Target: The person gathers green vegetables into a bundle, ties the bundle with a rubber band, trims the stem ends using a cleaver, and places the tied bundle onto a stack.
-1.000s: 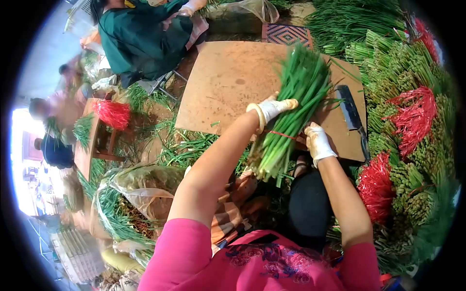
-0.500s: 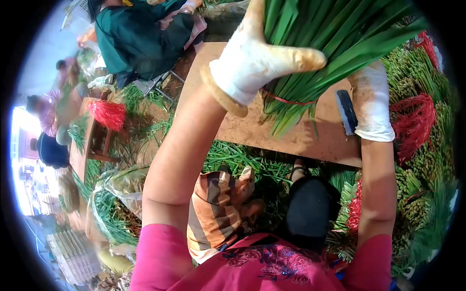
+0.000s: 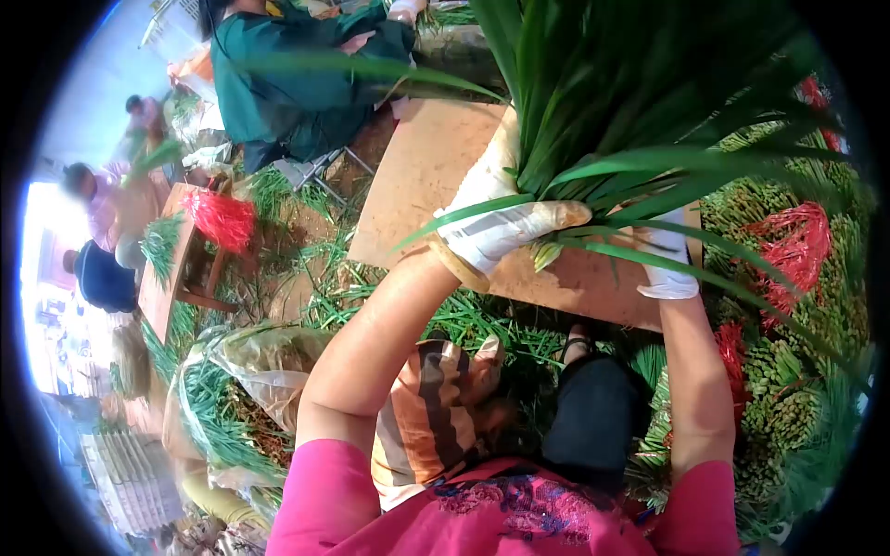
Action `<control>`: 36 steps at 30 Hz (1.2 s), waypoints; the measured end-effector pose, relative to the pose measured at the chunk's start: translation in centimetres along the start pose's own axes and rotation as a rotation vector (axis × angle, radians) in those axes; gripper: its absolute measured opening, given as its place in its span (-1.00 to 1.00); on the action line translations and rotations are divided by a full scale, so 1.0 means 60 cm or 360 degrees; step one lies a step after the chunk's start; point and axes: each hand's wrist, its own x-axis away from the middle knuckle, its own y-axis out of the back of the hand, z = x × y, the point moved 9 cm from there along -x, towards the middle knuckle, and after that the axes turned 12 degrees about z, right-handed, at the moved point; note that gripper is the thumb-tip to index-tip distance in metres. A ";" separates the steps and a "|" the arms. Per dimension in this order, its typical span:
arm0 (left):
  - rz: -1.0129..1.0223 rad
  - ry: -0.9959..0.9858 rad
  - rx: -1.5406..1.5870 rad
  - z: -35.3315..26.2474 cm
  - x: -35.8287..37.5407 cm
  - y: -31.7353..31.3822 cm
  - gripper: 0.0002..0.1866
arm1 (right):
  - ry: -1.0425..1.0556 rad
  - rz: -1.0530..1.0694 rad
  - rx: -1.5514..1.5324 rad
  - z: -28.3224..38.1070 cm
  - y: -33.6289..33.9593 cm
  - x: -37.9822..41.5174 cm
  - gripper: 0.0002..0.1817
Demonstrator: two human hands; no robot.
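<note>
Long green leaves (image 3: pixel 621 102) fan out in a big bunch above a wooden board. My left hand (image 3: pixel 501 208), in a white stained glove, is wrapped round the bunch near its cut ends, thumb pointing right. My right hand (image 3: pixel 663 255), also gloved, is at the bunch's right side; leaves cover its fingers, so their grip cannot be made out. Several leaves droop across both gloves. Beneath lies the wooden board (image 3: pixel 408 185).
Red plastic strings (image 3: pixel 793 250) lie on stacked green bundles (image 3: pixel 788 408) at the right. A plastic bag of greens (image 3: pixel 222 398) stands at the lower left. A person in dark green (image 3: pixel 278 83) sits at upper left, near a small table (image 3: pixel 167 287) with red strings (image 3: pixel 221 219).
The bunch's leaves have spread wider and now hang over both gloves. My left hand is lower, and my right hand has shifted left. The red band and dark block are no longer visible.
</note>
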 end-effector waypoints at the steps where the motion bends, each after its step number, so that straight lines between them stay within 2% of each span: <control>1: -0.0036 0.0027 -0.0053 0.008 0.004 0.003 0.05 | -0.0148 -0.0340 0.0231 0.027 -0.027 0.014 -0.89; 3: -0.0047 -0.0016 -0.0206 0.031 0.004 0.000 0.05 | -0.0157 -0.0152 0.1566 -0.041 0.038 0.041 -0.82; 4: -0.0056 -0.0053 -0.0297 0.047 0.008 -0.001 0.06 | -0.0134 -0.0148 0.2020 -0.076 0.060 0.054 -0.82; 5: -0.0074 -0.0099 -0.0417 0.064 0.012 0.004 0.06 | -0.0165 -0.0180 0.2324 -0.118 0.088 0.065 -0.81; 6: -0.0109 -0.0233 -0.0664 0.035 0.007 0.007 0.06 | -0.0195 -0.0221 0.2559 -0.116 0.078 0.052 -0.81; 7: -0.0080 -0.0155 -0.0786 0.030 -0.004 0.014 0.04 | -0.0250 -0.0260 0.2625 -0.112 0.078 0.044 -0.80; 8: -0.0048 -0.0079 -0.0909 0.029 -0.015 0.024 0.03 | -0.0416 -0.0312 0.1923 -0.118 0.107 0.054 -0.81; 9: -0.0019 0.0076 -0.1001 0.010 -0.027 0.023 0.01 | -0.0443 -0.0498 0.1019 -0.082 0.076 0.045 -0.80; 10: 0.0007 0.0219 -0.1097 -0.003 -0.040 0.029 0.00 | -0.0431 -0.0767 0.0347 -0.045 0.040 0.041 -0.77; 11: 0.0070 0.0195 -0.1010 -0.008 -0.051 0.031 -0.03 | -0.0575 -0.0781 0.0345 -0.065 0.045 0.047 -0.78; 12: 0.0203 0.0435 -0.1066 0.053 -0.081 0.055 0.03 | -0.0717 -0.0791 0.0344 -0.090 0.054 0.057 -0.79; 14: 0.0230 0.0895 -0.0370 0.079 -0.056 0.076 -0.14 | -0.0989 -0.0817 0.0344 -0.145 0.084 0.093 -0.81; 16: -0.0097 0.0961 -0.0537 0.117 -0.034 0.163 -0.14 | -0.1194 -0.0850 0.0312 -0.193 0.123 0.147 -0.81; 17: -0.0178 0.0753 -0.0540 0.121 -0.015 0.190 -0.19 | -0.1260 -0.0864 0.0283 -0.213 0.142 0.175 -0.80; 18: -0.0271 0.0876 -0.0884 0.135 0.010 0.220 -0.33 | -0.1262 -0.0867 0.0231 -0.231 0.165 0.201 -0.78; 19: -0.0263 0.1058 -0.1016 0.183 0.033 0.241 -0.53 | -0.0956 -0.0693 0.0373 -0.229 0.176 0.192 -0.78; 20: -0.0146 0.0841 -0.1196 0.191 0.041 0.221 -0.69 | -0.1009 -0.0751 0.0367 -0.242 0.189 0.200 -0.75; 22: -0.0003 0.0800 -0.1156 0.232 0.060 0.172 -0.74 | -0.0827 -0.0613 0.0323 -0.234 0.203 0.194 -0.75; 24: -0.0077 0.0374 -0.0826 0.239 0.061 0.123 -0.75 | -0.0920 -0.0817 0.0472 -0.207 0.177 0.189 -0.76; 25: -0.0040 0.0255 -0.1053 0.220 0.050 0.096 -0.71 | -0.0980 -0.0910 0.0541 -0.196 0.160 0.188 -0.77; 26: 0.0014 0.0333 -0.0964 0.224 0.042 0.078 -0.64 | -0.0977 -0.0888 0.0520 -0.200 0.160 0.190 -0.77; 28: 0.0091 -0.0025 -0.0969 0.204 0.018 0.040 -0.59 | -0.0964 -0.0848 0.0483 -0.211 0.162 0.192 -0.78; 30: 0.0161 -0.0105 -0.1331 0.213 0.000 0.017 -0.58 | -0.0884 -0.0735 0.0717 -0.228 0.198 0.190 -0.80; 31: 0.0055 -0.0186 -0.1390 0.207 -0.008 0.010 -0.67 | -0.0845 -0.0677 0.0830 -0.226 0.202 0.179 -0.80; 33: 0.0022 -0.0018 -0.1418 0.219 -0.032 0.009 -0.76 | -0.0708 -0.0688 0.0846 -0.214 0.186 0.169 -0.76; 34: 0.0003 0.0066 -0.1433 0.222 -0.043 0.011 -0.81 | -0.0741 -0.0658 0.0885 -0.218 0.193 0.176 -0.75; 35: -0.0067 0.0100 -0.1300 0.233 -0.047 0.021 -0.93 | -0.0773 -0.0622 0.0925 -0.224 0.205 0.183 -0.74; 36: -0.0076 0.0094 -0.0786 0.280 -0.055 0.041 -0.92 | -0.0801 -0.0581 0.0964 -0.229 0.208 0.183 -0.72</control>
